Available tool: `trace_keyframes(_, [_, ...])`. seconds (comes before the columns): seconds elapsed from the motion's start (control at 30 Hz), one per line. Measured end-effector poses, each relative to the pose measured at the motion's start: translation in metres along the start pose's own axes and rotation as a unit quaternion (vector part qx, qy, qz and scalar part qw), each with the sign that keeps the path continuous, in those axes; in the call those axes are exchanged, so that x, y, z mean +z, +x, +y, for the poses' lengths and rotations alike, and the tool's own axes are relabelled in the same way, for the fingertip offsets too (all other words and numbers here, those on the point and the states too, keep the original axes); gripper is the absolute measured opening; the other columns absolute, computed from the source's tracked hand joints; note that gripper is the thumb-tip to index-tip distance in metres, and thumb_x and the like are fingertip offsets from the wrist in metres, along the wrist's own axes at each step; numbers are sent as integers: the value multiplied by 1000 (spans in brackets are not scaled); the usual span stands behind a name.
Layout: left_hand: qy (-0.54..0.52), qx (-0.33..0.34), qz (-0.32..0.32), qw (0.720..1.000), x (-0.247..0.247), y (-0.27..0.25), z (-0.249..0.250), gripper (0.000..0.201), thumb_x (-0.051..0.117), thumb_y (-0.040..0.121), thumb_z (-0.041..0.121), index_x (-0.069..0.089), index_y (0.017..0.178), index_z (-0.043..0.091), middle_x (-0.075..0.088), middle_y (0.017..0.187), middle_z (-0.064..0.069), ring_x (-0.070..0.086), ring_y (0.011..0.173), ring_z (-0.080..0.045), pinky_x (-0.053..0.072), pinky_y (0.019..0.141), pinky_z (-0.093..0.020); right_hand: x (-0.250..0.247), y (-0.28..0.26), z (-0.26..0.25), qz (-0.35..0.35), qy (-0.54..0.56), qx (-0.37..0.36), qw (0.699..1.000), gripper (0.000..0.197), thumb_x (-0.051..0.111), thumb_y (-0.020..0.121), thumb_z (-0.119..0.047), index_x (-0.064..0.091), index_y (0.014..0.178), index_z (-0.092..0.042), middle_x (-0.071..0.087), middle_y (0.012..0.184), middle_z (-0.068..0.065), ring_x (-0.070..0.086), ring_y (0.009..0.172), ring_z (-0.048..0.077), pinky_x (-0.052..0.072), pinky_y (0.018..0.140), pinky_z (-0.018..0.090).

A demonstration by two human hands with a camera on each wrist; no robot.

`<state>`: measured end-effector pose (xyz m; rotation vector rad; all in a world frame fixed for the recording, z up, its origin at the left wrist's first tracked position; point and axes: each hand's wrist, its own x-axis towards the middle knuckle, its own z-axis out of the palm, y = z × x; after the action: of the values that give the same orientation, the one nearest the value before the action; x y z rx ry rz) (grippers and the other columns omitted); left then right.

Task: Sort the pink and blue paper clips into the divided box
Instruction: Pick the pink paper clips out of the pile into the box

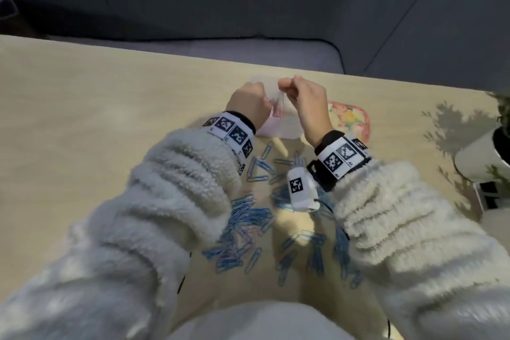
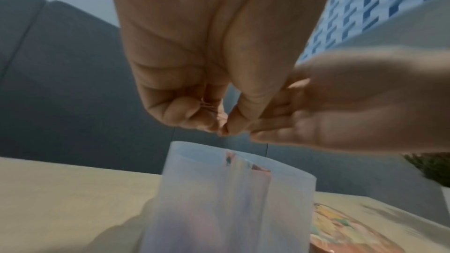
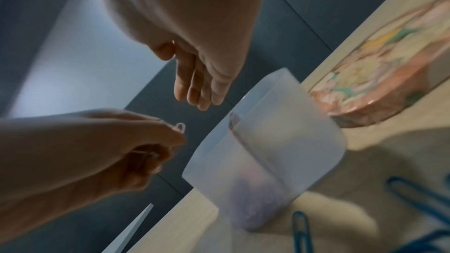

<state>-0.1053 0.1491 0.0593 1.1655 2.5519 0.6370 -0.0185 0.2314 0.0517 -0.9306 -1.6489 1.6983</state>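
My left hand [image 1: 249,102] hovers over the translucent divided box [image 1: 287,127], fingers curled. It pinches a pink paper clip [image 3: 180,127] at its fingertips and keeps more pink clips [image 2: 207,105] in the palm. My right hand [image 1: 287,85] hangs just right of it above the box [image 3: 263,141], fingers loosely extended, nothing visible in them. Pink shows through the box's left compartment [image 1: 265,127]. A pile of blue paper clips [image 1: 248,229], with a few pale ones mixed in, lies on the table between my forearms.
A floral tin [image 1: 350,119] lies right of the box. A white plant pot [image 1: 480,160] stands at the table's right edge. A grey sofa [image 1: 248,22] runs beyond the table's far edge. Bare tabletop [image 1: 82,119] stretches to the left.
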Motion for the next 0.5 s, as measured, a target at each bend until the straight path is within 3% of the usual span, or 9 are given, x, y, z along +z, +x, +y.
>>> trace_keyframes(0.13, [-22, -12, -28, 999, 6, 14, 16, 31, 45, 89, 14, 51, 116, 1, 56, 120, -21, 52, 112, -34, 40, 92, -37, -34, -23, 9, 17, -64, -54, 996, 21, 49, 87, -4, 69, 88, -8, 67, 80, 0, 62, 78, 9, 50, 78, 20])
trace_keyframes(0.23, [-48, 38, 12, 998, 4, 0, 9, 30, 47, 87, 9, 54, 116, 5, 57, 121, -16, 53, 111, -30, 39, 92, -33, -47, -44, 27, 12, -108, -47, 993, 24, 48, 88, 1, 66, 82, -13, 63, 77, -6, 60, 68, 1, 49, 72, 18])
trace_keyframes(0.3, [-61, 78, 23, 995, 1, -20, -6, 24, 48, 87, 10, 59, 108, 8, 59, 116, -12, 55, 107, -27, 40, 91, -32, -45, -62, 40, -35, -153, -33, 987, 29, 47, 88, 2, 64, 78, -20, 63, 75, -5, 58, 68, 7, 48, 72, 24])
trace_keyframes(0.33, [-67, 89, 17, 994, 1, -34, -16, 21, 49, 88, 10, 61, 105, 9, 61, 112, -11, 55, 105, -26, 42, 91, -33, -43, -72, 47, -84, -199, -19, 976, 28, 48, 87, 2, 66, 79, -18, 64, 75, -2, 58, 69, 12, 46, 71, 25])
trace_keyframes(0.4, [-69, 90, -14, 993, 5, -65, -38, 18, 51, 87, 10, 63, 100, 7, 63, 104, -12, 58, 99, -25, 46, 90, -35, -34, -95, 59, -203, -322, -14, 924, 19, 52, 84, -2, 69, 87, -10, 68, 84, 7, 60, 77, 20, 42, 72, 24])
trace_keyframes(0.5, [-51, 60, -117, 990, 19, -116, -72, 11, 56, 85, 11, 64, 93, 11, 65, 95, -7, 60, 90, -22, 50, 85, -37, -20, -127, 80, -313, -422, -69, 848, 18, 54, 80, -9, 69, 90, -9, 66, 95, 11, 59, 94, 27, 43, 81, 31])
